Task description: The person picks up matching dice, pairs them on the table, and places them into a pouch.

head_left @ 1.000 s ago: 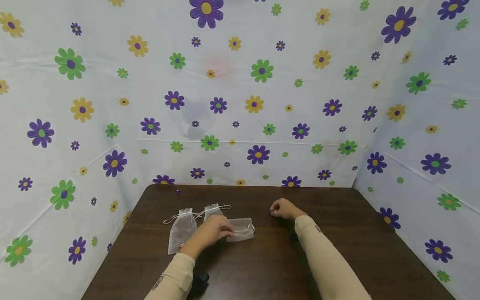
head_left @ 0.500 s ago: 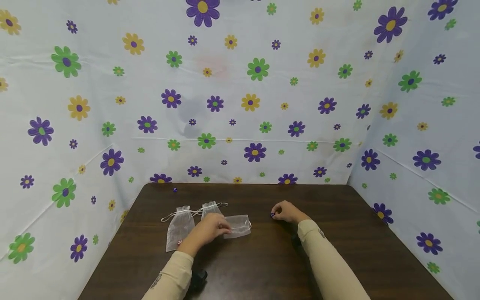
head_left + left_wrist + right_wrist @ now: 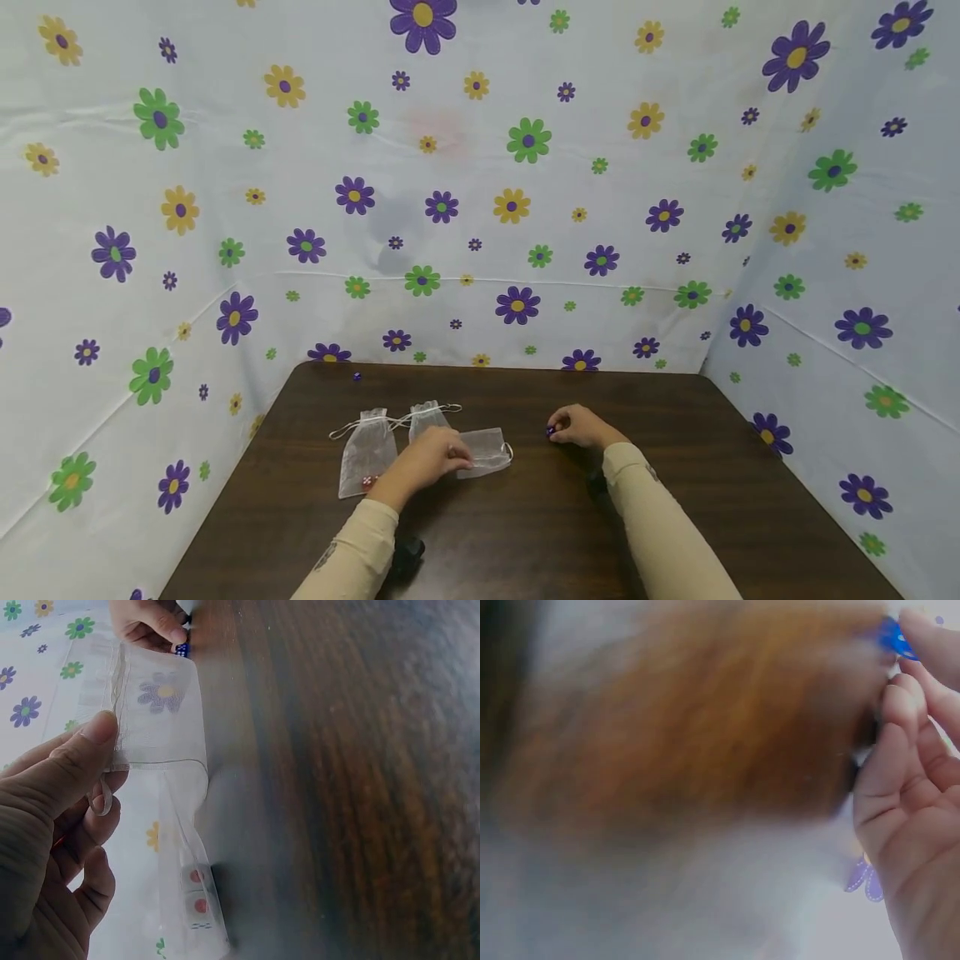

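Note:
My left hand pinches the neck of a sheer white drawstring pouch between thumb and fingers; in the left wrist view the pouch lies flat, its cord loop hanging by the fingers. My right hand holds a small blue die with white pips just above the table, to the right of that pouch. The die sits between thumb and fingertip in the right wrist view. Another sheer pouch, left of my left hand, has red dice inside; my forearm partly hides them.
A further sheer pouch lies behind my left hand, partly covered by it. One more blue die sits at the back left of the dark wooden table. Flowered white sheeting closes off the back and sides.
My right hand, still holding the blue die, has come slightly nearer to me. The left hand keeps its place at the pouch. The head view has shifted a little.

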### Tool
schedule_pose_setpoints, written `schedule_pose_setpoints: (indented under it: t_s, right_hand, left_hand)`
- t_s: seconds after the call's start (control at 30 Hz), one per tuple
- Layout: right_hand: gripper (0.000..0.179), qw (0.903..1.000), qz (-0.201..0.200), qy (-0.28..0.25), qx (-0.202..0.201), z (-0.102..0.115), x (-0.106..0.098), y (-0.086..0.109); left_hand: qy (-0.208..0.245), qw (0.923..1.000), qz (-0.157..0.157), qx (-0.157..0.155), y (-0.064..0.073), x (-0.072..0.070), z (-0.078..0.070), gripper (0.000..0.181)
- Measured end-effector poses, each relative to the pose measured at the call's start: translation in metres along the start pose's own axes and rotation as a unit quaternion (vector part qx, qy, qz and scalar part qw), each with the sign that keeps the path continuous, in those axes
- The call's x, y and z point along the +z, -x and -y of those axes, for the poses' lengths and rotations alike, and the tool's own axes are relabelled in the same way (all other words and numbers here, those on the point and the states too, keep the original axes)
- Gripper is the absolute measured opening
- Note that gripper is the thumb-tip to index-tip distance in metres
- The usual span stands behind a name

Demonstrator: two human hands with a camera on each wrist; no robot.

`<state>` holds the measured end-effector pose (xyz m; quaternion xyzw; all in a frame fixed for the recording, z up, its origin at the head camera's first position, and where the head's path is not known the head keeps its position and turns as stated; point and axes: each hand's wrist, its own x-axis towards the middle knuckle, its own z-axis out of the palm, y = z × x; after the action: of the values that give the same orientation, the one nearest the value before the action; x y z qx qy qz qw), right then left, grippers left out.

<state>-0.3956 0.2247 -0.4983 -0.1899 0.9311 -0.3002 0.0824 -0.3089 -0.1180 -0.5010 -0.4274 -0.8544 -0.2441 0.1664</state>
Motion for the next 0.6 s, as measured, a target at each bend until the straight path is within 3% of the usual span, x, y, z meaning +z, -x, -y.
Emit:
schedule_pose_setpoints:
  t_s: [0.2, 0.37, 0.6]
  right_hand:
    - [0.03, 0.9995, -0.007, 0.002, -0.03, 0.013, -0.011, -0.009]
    - [0.03, 0.9971, -0.027, -0.016, -0.069, 0.044, -0.016, -0.03]
    - [0.025, 0.9944, -0.023, -0.024, -0.1, 0.089, -0.009, -0.069]
  left_hand:
    - [0.004, 1.0, 0.002, -0.003, -0.001, 0.001, -0.003, 0.006]
    - [0.017, 0.9997, 0.01, -0.017, -0.001, 0.004, -0.003, 0.006]
    - [0.021, 0.9989, 0.022, -0.036, -0.001, 0.006, -0.005, 0.005]
